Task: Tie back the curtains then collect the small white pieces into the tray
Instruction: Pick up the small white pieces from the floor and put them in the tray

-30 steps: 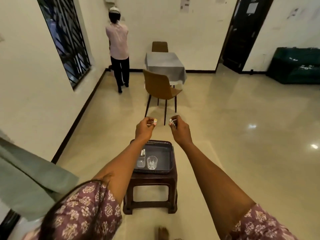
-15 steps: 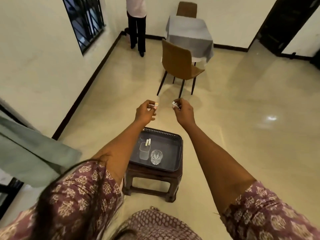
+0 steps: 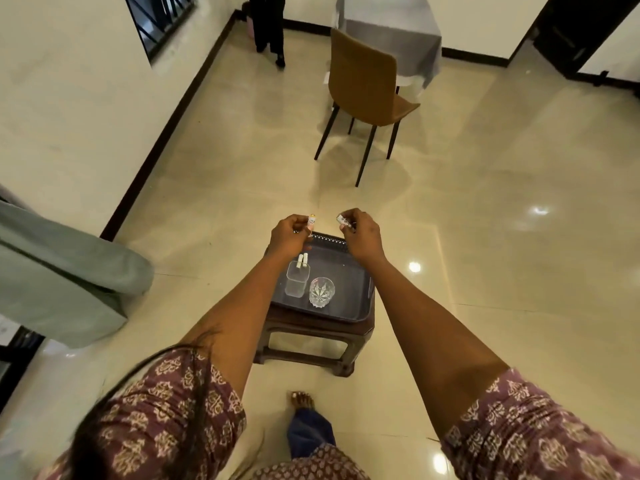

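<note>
A dark grey tray (image 3: 353, 308) sits on a low brown stool (image 3: 304, 351). In it stand a clear square cup (image 3: 296, 284) with two small white pieces (image 3: 303, 260) sticking out, and a cut-glass tumbler (image 3: 321, 292). My left hand (image 3: 289, 235) pinches a small white piece (image 3: 311, 220) above the tray's far edge. My right hand (image 3: 360, 233) pinches another small white piece (image 3: 343, 220) beside it. A pale green curtain (image 3: 65, 275) hangs bunched at the left.
A brown chair (image 3: 367, 88) and a table with a grey cloth (image 3: 391, 29) stand ahead. A person's legs (image 3: 270, 29) are by the barred window (image 3: 156, 22) at the far wall. My foot (image 3: 302, 400) is just behind the stool. The floor is glossy tile.
The view has tilted down and I have come closer to the stool. Both hands, still pinching their pieces, now hover over the tray's far edge.
</note>
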